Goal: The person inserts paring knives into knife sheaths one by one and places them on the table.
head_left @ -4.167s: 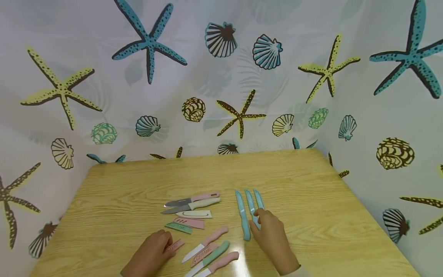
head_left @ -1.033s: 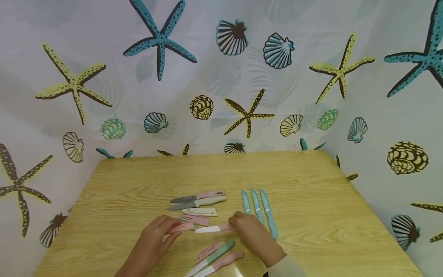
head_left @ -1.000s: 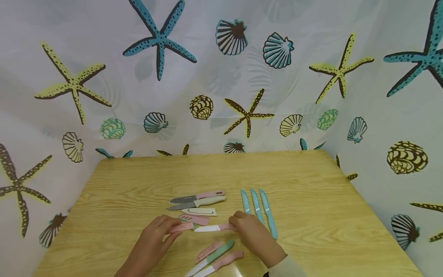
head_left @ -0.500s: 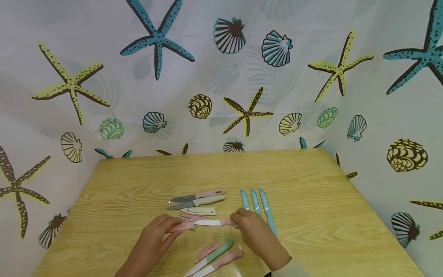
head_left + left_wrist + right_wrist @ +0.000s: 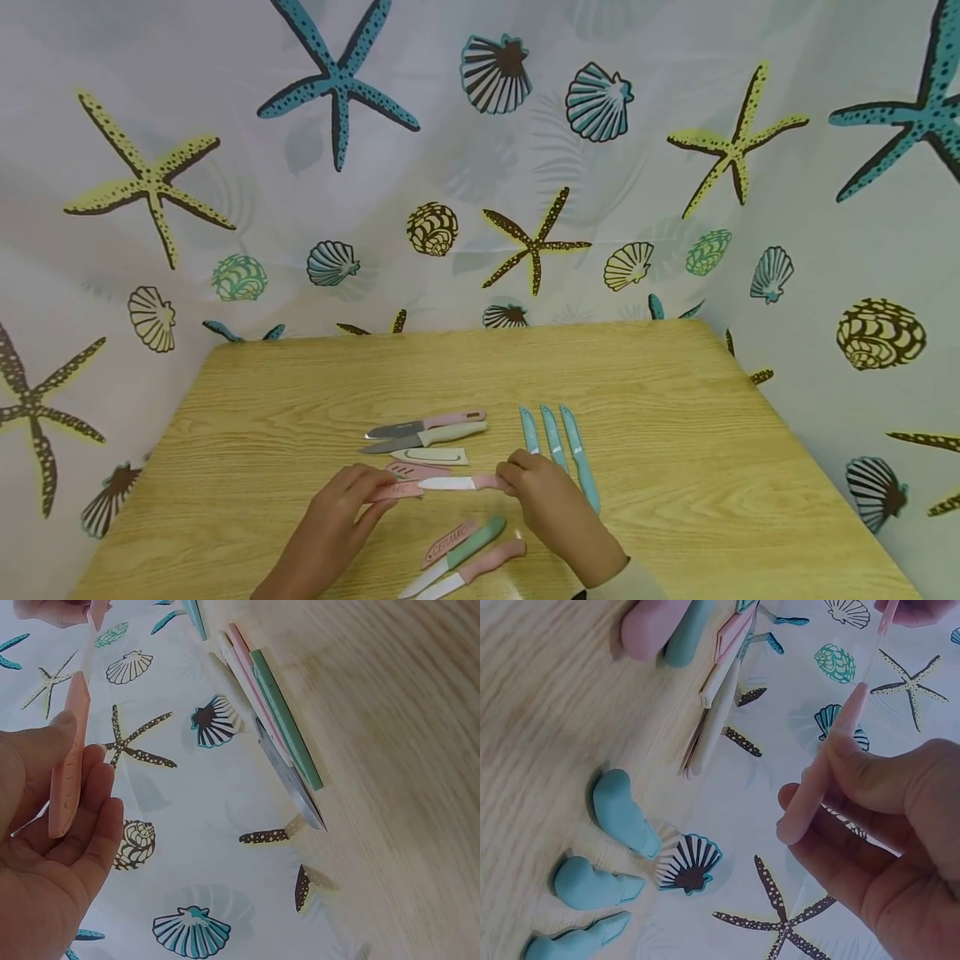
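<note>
My left hand [image 5: 337, 517] pinches a pink knife sheath [image 5: 405, 490] between thumb and fingers, its open end facing right. My right hand [image 5: 551, 504] grips the pink handle [image 5: 821, 780] of a small knife with a white blade [image 5: 448, 483]. The blade points left, its tip at the mouth of the sheath; whether it is inside I cannot tell. Both are held above the table. Below them lie a pink sheath [image 5: 447, 543] marked CERAMIC, a green-handled knife [image 5: 477, 540] and another pink-handled knife [image 5: 492, 560], both with white blades.
Behind the hands lie a pink-handled knife [image 5: 453, 418] and a cream-handled knife [image 5: 453, 432], both grey-bladed. Nearer are a cream sheath [image 5: 431, 456], a pink slotted sheath [image 5: 423, 471] and a green sheath [image 5: 285, 720]. Three blue knives [image 5: 577, 454] stand in a row at right.
My right hand has left the blue knives and picked up the pink-handled knife. My left hand has raised the sheath. Most recently the blade has come up level with the sheath's mouth.
</note>
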`<state>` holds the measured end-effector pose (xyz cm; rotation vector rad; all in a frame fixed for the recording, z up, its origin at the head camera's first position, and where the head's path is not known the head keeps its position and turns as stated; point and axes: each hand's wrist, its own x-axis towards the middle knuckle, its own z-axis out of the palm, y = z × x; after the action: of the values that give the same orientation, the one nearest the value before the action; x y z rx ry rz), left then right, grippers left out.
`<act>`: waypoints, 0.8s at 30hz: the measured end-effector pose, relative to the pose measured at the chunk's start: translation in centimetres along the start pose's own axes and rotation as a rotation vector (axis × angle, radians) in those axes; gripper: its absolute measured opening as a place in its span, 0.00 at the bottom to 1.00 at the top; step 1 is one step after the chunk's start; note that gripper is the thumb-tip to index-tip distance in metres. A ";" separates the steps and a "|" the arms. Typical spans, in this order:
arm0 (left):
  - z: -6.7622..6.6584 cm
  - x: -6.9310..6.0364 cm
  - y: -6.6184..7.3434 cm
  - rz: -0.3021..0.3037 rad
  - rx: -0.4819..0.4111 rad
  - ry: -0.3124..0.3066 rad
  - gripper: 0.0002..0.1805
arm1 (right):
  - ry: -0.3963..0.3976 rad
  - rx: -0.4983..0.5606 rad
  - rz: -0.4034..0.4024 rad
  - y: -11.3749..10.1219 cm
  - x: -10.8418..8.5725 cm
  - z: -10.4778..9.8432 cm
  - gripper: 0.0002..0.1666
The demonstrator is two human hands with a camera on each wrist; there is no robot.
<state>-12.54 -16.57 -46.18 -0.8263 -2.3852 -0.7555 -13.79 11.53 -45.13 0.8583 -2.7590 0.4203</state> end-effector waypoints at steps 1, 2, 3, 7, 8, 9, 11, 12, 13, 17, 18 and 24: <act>0.0 0.0 0.0 0.001 -0.004 0.005 0.19 | 0.006 -0.003 -0.006 0.0 0.0 0.0 0.07; 0.1 0.0 0.0 0.002 -0.012 0.007 0.19 | 0.014 -0.005 -0.011 0.0 0.0 0.0 0.06; 0.1 0.0 0.1 0.002 -0.019 0.010 0.19 | 0.024 -0.008 -0.016 0.0 0.0 0.0 0.06; 0.2 0.0 0.2 0.002 -0.043 0.021 0.19 | 0.064 -0.008 -0.045 -0.1 0.0 0.1 0.04; 0.3 0.0 0.2 0.003 -0.050 0.025 0.19 | 0.070 -0.006 -0.051 -0.2 0.0 0.1 0.04; 0.3 0.0 0.3 0.008 -0.054 0.032 0.19 | 0.075 -0.006 -0.057 -0.2 0.0 0.1 0.04; 0.5 0.1 0.3 0.023 -0.064 0.049 0.19 | 0.074 0.004 -0.073 -0.4 0.1 0.0 0.05; 0.5 0.1 0.3 0.033 -0.073 0.055 0.19 | 0.069 0.004 -0.083 -0.5 0.2 0.0 0.05; 0.6 0.1 0.3 0.041 -0.079 0.057 0.18 | 0.065 0.006 -0.090 -0.5 0.2 0.0 0.06; 1.0 0.2 0.3 0.069 -0.125 0.047 0.14 | 0.071 0.009 -0.132 -0.9 0.4 0.0 0.07; 1.0 0.2 0.3 0.069 -0.135 0.037 0.13 | 0.079 0.005 -0.142 -0.9 0.4 0.0 0.07; 1.3 0.5 0.6 0.064 -0.152 -0.023 0.13 | 0.134 -0.027 -0.215 -1.6 0.7 -0.2 0.12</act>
<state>-12.78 -15.15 -46.59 -0.9730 -2.3316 -0.9141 -13.40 10.00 -44.45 1.0658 -2.5120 0.3847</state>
